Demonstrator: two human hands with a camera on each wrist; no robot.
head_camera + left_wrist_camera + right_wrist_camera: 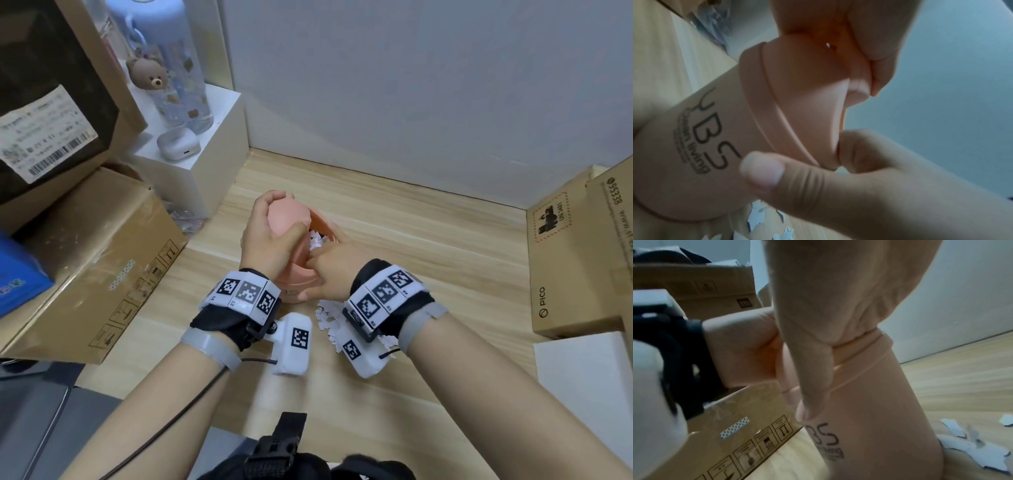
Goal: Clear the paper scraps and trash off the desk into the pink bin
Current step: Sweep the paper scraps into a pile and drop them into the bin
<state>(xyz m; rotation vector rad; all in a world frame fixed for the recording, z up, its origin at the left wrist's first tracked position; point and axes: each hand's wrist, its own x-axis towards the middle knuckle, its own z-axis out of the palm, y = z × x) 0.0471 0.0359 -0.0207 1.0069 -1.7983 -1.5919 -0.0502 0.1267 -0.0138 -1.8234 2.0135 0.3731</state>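
On the side of the pink bin [701, 146] I read large black letters, "BS" in the right wrist view with a further letter before them in the left wrist view, and smaller print beneath ending in "living". The cardboard box [575, 260] at the desk's right edge carries "PICO" on its near side and "UN3481" in a red dashed frame. A second box [711, 288] behind my left arm bears a small dark "deli" mark. The shipping label [44, 133] on the upper-left carton has a barcode; I cannot read its text.

bin: small round pink plastic bin [297, 274], upright mid-surface, lid raised, white scraps inside | scraps: torn white paper scraps [329, 320], loose pile just near-right of bin
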